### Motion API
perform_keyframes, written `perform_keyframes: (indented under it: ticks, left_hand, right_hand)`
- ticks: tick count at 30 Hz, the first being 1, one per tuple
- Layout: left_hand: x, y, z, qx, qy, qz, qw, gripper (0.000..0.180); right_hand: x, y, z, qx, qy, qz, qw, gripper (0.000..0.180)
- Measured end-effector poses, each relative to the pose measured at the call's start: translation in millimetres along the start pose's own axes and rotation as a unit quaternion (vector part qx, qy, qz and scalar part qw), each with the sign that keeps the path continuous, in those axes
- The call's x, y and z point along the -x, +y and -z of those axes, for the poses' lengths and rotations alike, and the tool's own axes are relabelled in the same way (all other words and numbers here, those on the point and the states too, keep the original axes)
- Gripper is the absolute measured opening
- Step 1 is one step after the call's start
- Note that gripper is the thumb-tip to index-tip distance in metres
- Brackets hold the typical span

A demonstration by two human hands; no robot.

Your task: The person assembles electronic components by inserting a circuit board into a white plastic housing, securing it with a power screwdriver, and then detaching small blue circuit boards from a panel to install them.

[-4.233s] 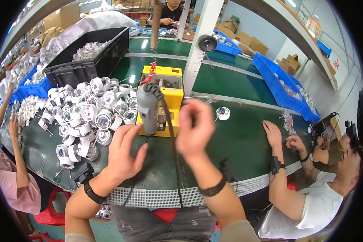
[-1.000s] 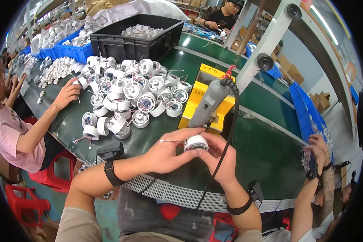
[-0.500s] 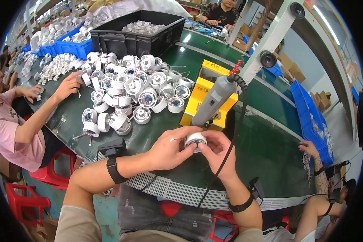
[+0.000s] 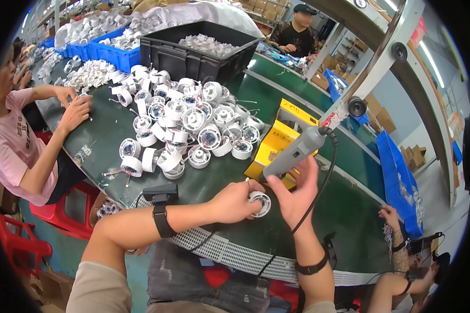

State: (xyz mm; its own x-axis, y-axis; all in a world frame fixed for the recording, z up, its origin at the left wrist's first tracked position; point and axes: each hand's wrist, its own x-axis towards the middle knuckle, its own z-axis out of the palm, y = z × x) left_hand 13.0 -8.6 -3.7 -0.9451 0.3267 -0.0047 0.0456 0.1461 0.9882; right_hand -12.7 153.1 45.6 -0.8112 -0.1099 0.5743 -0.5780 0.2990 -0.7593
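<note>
In my left hand (image 4: 236,202) is a white round plastic housing (image 4: 266,207), tilted so its ringed face shows; my fingers close around its left side. My right hand (image 4: 297,195) is raised beside a grey electric screwdriver (image 4: 296,152), thumb and fingers apart near its lower body. Whether they touch it I cannot tell. The screwdriver leans across a yellow box-like stand (image 4: 277,140), its black cable hanging past my right wrist. To the left of the stand lies a heap of similar white housings (image 4: 194,120), several showing circuit boards and thin wires.
On the green table (image 4: 350,219) stands a black crate (image 4: 193,60) of small white parts, beside blue bins (image 4: 117,55). A co-worker in pink (image 4: 23,141) handles parts at the left. Another person (image 4: 296,34) sits across. At the right are a blue tray (image 4: 397,180) and another person's hand (image 4: 389,216).
My right hand has left the housing and moved up to the screwdriver. My left hand keeps the housing, now turned. The co-worker at the left has drawn a hand back from the heap.
</note>
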Motion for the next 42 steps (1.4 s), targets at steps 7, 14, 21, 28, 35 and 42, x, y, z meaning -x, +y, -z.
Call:
perform_keyframes:
  ticks: [7, 14, 21, 28, 35, 42]
  left_hand:
    - [-13.1, 4.0, 1.2, 0.12, -0.058, 0.116, 0.984, 0.039]
    - [-12.9, -0.8, 4.2, 0.141, -0.058, 0.15, 0.977, 0.034]
    - [-14.9, -1.9, 4.0, 0.138, -0.054, 0.147, 0.978, 0.033]
    - [-14.5, 1.6, 4.5, 0.143, -0.046, 0.16, 0.976, 0.031]
    - [-15.5, 4.3, 5.1, 0.151, -0.03, 0.172, 0.973, 0.029]
    - [-17.5, 4.6, 7.2, 0.157, -0.027, 0.166, 0.973, 0.029]
  right_hand:
    - [-29.7, -4.6, -15.8, -0.19, 0.144, 0.053, 0.97, 0.059]
    - [-63.6, -1.0, -16.7, -0.234, 0.208, 0.024, 0.95, 0.043]
    - [-59.8, 7.2, -26.6, -0.19, 0.195, 0.045, 0.961, 0.04]
    - [-57.3, 11.8, -29.2, -0.169, 0.19, 0.053, 0.966, 0.036]
    - [-55.4, 13.9, -28.3, -0.169, 0.171, 0.041, 0.97, 0.032]
    - [-14.5, -5.5, -23.5, -0.252, 0.146, 0.003, 0.957, 0.04]
